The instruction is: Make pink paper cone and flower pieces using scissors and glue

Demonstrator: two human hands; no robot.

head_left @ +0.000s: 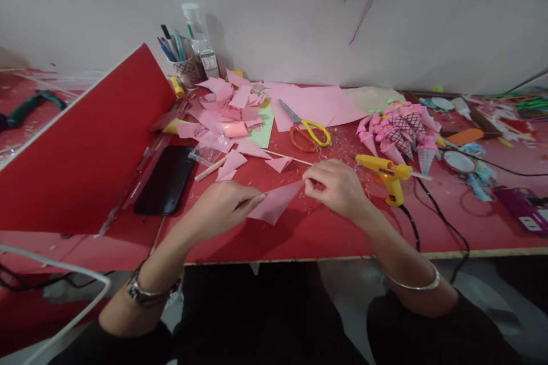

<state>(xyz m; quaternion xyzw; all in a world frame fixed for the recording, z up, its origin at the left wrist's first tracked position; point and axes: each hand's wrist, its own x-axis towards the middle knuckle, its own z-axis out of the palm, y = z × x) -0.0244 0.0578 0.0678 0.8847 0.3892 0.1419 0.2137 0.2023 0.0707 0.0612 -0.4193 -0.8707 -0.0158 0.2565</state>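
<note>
A piece of pink paper (276, 203) is stretched between my two hands above the red table, its lower edge coming to a point. My left hand (222, 205) pinches its left corner between thumb and fingers. At the upper right corner, my right hand (336, 187) grips the paper with closed fingertips. Just beyond lie small pink paper cut-offs (279, 164) and a thin stick (291, 157). Scissors with orange and yellow handles (309, 132) rest farther back. To the right of my right hand is a yellow glue gun (387, 174).
A pile of small pink paper cones (400, 128) lies at the back right. Pink sheets (308, 104) and scraps cover the back. On the left are a black phone (166, 179) and a tilted red board (94, 154). A pen cup (185, 68) and bottle (206, 57) stand by the wall.
</note>
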